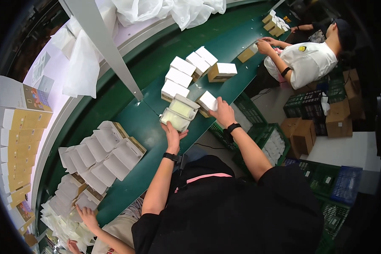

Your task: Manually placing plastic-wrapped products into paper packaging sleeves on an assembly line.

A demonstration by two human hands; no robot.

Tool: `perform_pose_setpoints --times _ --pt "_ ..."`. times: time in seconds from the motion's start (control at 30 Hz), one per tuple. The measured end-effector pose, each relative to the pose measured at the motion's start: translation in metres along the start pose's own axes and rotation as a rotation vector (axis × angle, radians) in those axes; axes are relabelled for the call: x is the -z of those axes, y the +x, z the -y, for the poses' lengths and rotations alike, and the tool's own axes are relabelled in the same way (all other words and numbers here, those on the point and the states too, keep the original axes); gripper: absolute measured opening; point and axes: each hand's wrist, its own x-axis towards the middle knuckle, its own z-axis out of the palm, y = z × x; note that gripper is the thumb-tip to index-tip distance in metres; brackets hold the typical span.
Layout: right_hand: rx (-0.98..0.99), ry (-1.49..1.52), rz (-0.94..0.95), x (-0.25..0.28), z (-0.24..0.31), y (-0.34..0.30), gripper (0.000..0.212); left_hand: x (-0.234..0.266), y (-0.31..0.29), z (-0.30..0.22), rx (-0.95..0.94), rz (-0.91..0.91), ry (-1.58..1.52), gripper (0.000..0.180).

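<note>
Left grip on open cardboard box, pale rounded contents inside

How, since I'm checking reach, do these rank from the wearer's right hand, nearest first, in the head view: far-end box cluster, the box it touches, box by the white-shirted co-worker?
From the right hand:
1. Touched box: at its left.
2. Box by the co-worker: farther up the table.
3. Box cluster: the table's far end.

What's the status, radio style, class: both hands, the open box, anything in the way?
Left hand holding open box, pale contents showing. Right hand on white-topped box alongside. Other white-topped boxes crowd the green work surface just beyond.
</note>
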Motion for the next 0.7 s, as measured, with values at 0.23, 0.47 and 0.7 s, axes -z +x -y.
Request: perform_pose_setpoints --times 0.23,0.47,0.7 --pt "-0.009 0.026 0.046 0.015 -0.002 0.039 0.056 -0.013 0.012 -0.001 -0.022 -0.103 -0.02 0.066" --pt "0.058 0.044 0.118 0.038 -0.073 0.094 0.066 -0.022 0.044 -0.028 -0.078 -0.243 0.024 0.067" --pt "0.546 -0.186 -0.011 0.076 -0.107 0.163 0.088 -0.019 0.076 -0.059 -0.043 -0.446 0.12 0.081"
